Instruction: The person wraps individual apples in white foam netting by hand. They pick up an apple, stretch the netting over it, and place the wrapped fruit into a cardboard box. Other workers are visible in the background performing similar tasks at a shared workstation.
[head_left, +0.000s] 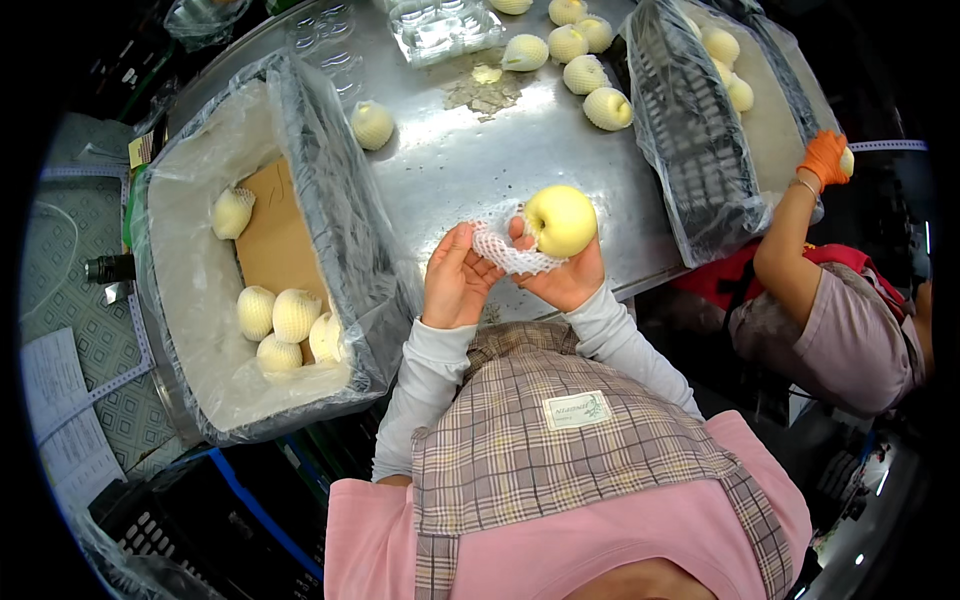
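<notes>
A bare yellow apple (568, 220) rests in my right hand (571, 279), above the near edge of the metal table (480, 161). My left hand (459, 277) pinches one end of a white foam net sleeve (510, 251). The sleeve stretches across to my right hand and lies against the apple's lower left side; the fruit is mostly outside it. Some fingers of my right hand are hidden behind the sleeve and apple. A netted fruit (372, 125) sits on the table beyond my left hand.
To the left stands a plastic-lined crate (210, 150) with several netted fruits (294, 315) and cardboard (274, 217). Several netted fruits (585, 75) and clear plastic clamshells (442, 30) lie at the back. At right, a co-worker's orange-gloved hand (823, 159) holds a fruit beside another lined crate (690, 142).
</notes>
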